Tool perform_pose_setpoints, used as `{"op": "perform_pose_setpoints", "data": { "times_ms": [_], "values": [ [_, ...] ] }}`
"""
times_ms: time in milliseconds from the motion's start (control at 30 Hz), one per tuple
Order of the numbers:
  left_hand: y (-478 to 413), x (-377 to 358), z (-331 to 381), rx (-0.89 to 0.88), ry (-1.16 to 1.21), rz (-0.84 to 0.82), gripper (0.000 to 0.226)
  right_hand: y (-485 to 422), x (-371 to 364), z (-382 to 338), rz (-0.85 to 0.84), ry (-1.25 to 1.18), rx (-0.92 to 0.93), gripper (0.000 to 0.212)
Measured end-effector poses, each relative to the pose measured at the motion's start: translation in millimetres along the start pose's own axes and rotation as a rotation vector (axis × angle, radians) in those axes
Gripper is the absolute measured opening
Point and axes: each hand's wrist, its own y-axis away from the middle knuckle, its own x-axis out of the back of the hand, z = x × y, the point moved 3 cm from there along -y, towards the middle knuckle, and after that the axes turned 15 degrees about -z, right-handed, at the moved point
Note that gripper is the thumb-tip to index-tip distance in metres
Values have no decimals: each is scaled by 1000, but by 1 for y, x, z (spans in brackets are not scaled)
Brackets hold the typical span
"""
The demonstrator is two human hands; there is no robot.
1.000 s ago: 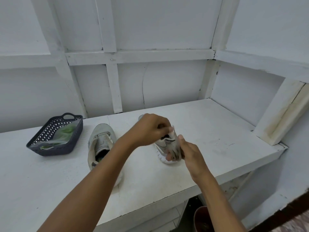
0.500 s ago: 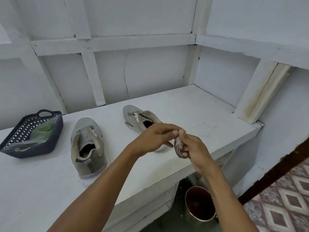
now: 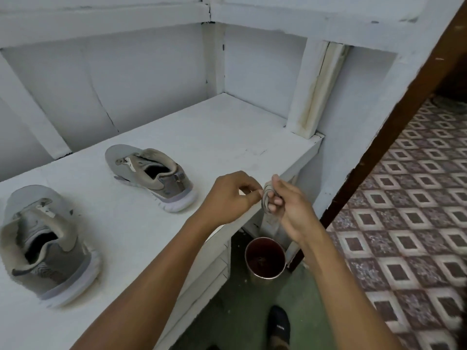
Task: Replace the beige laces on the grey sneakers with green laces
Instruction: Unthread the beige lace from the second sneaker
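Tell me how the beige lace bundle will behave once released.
Probably floppy: the beige lace bundle is coiled in the right hand and sags below it. Likely light, since curled fingers alone hold it. It may unwind when let go.

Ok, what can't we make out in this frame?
Head view:
- Lace: balled up in right hand, fingers cover most of it.
- Near sneaker: cut off by the left edge.
- Can on floor: contents too dark.
- Green laces: out of view.
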Motion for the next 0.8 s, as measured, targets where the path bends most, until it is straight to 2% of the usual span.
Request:
{"op": "perform_pose_setpoints", "data": {
  "times_ms": [133, 200, 267, 333, 400, 500, 667, 800],
  "values": [
    [-14, -27, 15, -15, -165, -104, 17, 9, 28, 1, 132, -37, -10, 37],
    [-20, -36, 21, -2, -195, -153, 29, 12, 37, 0, 168, -27, -9, 35],
    [-28, -42, 23, 12, -87, -234, 46, 15, 46, 0, 181, -28, -24, 31],
    [-34, -51, 24, -31, 52, -341, 43, 18, 54, -1, 178, -3, -64, 32],
    [-40, -58, 22, -83, 33, -336, 35, 19, 60, -1, 170, -1, -84, 33],
    [-51, -64, 20, -55, 13, -274, 36, 16, 69, 0, 167, -84, -91, 29],
    [-64, -70, 12, -43, 20, -264, 36, 9, 86, 0, 124, -108, -115, 30],
    [-76, -74, 10, -35, 144, -297, 37, 1, 101, -5, 49, -119, -156, 39]
  ]
}}
